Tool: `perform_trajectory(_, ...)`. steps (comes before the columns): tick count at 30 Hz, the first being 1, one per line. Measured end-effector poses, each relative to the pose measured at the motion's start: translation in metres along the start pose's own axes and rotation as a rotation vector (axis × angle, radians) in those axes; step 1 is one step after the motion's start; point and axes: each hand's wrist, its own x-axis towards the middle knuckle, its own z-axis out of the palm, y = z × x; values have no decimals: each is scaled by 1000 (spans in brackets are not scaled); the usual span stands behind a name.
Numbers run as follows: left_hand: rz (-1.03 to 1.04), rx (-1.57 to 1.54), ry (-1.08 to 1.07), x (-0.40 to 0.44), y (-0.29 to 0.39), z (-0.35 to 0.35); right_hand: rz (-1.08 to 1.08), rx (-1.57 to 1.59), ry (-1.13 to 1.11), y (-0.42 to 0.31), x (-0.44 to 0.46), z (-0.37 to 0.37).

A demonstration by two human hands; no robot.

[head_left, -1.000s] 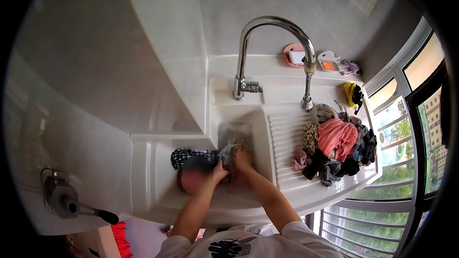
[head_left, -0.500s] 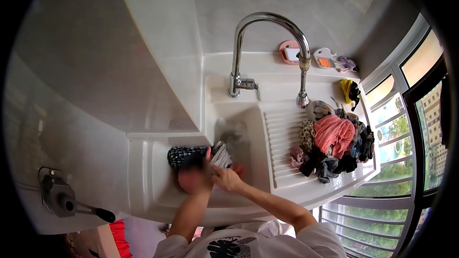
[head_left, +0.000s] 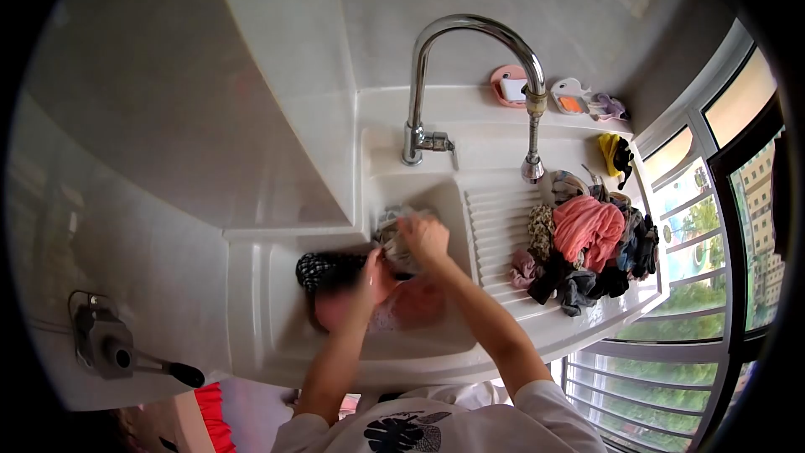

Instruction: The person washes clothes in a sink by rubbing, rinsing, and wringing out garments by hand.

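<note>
Just below the middle of the frame, the pale cloth (head_left: 399,258) lies in the sink (head_left: 436,367), under my right hand (head_left: 426,239). My left hand (head_left: 369,275) is just beside it, by the pink cloth (head_left: 415,304); the black checked cloth (head_left: 314,270) lies farther left. I'd work the pale folds low, inside the rim, my left hand steadying the bunched fabric. Motion blurs both hands, so I can't tell whether my fingers pinch or spread. Folds and arms hide much of the sink's bottom.
</note>
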Motion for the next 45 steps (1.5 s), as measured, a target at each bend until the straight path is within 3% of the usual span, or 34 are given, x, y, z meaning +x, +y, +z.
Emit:
perform_trajectory(1, 158, 119, -47, 14, -13, -26, -6, 0, 19, 13, 6, 1)
perform_trajectory(3, -88, 589, 338, -11, 2, -1, -58, 1, -50, 46, 10, 20)
perform_trajectory(4, 117, 1000, 315, 15, -32, -59, -50, -9, -122, 61, 6, 36)
perform_trajectory(5, 175, 1295, 251, 1, -37, -44, -42, -18, -193, 69, 2, 46)
perform_trajectory(7, 384, 1432, -108, 9, -76, -68, -64, -161, -248, 69, -16, 63)
perform_trajectory(8, 380, 1433, -104, 10, -92, -81, -21, -149, -198, 70, -30, 83)
perform_trajectory(10, 443, 1905, -330, 12, -111, -97, 23, -136, -147, 74, -68, 113)
perform_trajectory(11, 450, 1909, -328, 11, -101, -85, -79, -186, -138, 77, -86, 125)
perform_trajectory(13, -145, 2005, -403, -8, -72, -48, -176, -232, -137, 76, -93, 122)
perform_trajectory(15, -183, 1943, -367, -13, -55, -40, -249, -171, -560, 76, -82, 93)
perform_trajectory(16, -210, 1880, -326, -15, -47, -38, -251, -172, -557, 75, -83, 93)
perform_trajectory(17, -206, 1884, -323, -20, -39, -36, -128, -171, -442, 71, -85, 94)
perform_trajectory(18, -157, 1969, -98, -24, -30, -34, -7, -168, -324, 68, -87, 95)
perform_trajectory(19, -104, 2039, 132, -27, -23, -35, -11, -165, -317, 68, -91, 102)
perform_trajectory(20, -96, 2043, 133, -30, -19, -38, -35, -214, -488, 68, -95, 109)
perform_trajectory(21, -70, 2209, 4, -35, -19, -41, -58, -266, -659, 67, -96, 107)
perform_trajectory(23, -40, 2367, -128, -46, -21, -47, -127, -201, -686, 80, -102, 90)
perform_trajectory(24, -126, 2378, -358, -49, -19, -47, -197, -134, -711, 83, -99, 81)
perform_trajectory(25, -212, 2375, -585, -50, -12, -43, -204, -136, -698, 80, -102, 88)
perform_trajectory(26, -210, 2378, -578, -53, -2, -40, -133, -250, -527, 71, -117, 98)
perform_trajectory(27, -262, 2408, -465, -59, 18, -28, -61, -358, -357, 66, -128, 106)
perform_trajectory(28, -309, 2432, -351, -61, 34, -22, -66, -357, -355, 68, -128, 104)
perform_trajectory(30, -106, 2514, -106, -65, 62, -35, -332, -118, -712, 80, -124, 86)
perform_trajectory(31, -28, 2511, 28, -64, 74, -31, -332, -123, -706, 85, -109, 81)
perform_trajectory(32, 170, 2686, 145, -70, 81, -29, -177, -22, -801, 89, -86, 78)
perform_trajectory(33, 171, 2687, 159, -78, 88, -19, -23, 86, -891, 86, -72, 78)
perform_trajectory(34, 392, 2626, 122, -85, 95, -9, -24, -51, -607, 74, -64, 82)
perform_trajectory(35, 609, 2549, 79, -86, 97, -1, -29, -49, -603, 70, -59, 80)
perform_trajectory(36, 612, 2548, 81, -82, 95, 4, -81, 10, -550, 43, -47, 38)
perform_trajectory(38, 550, 1840, -199, -67, 88, 19, -130, 63, -486, 4, -25, -36)
perform_trajectory(39, 559, 1839, -206, -61, 85, 32, -207, 137, -443, -9, -15, -64)
perform_trajectory(41, 702, 1417, -400, -60, 80, 63, -275, 209, -396, -33, -1, -115)
perform_trajectory(43, 729, 1271, -429, -64, 78, 94, -244, 431, -388, -54, 14, -162)
perform_trajectory(45, 597, 1071, -369, -60, 75, 105, -223, 556, -380, -71, 23, -207)
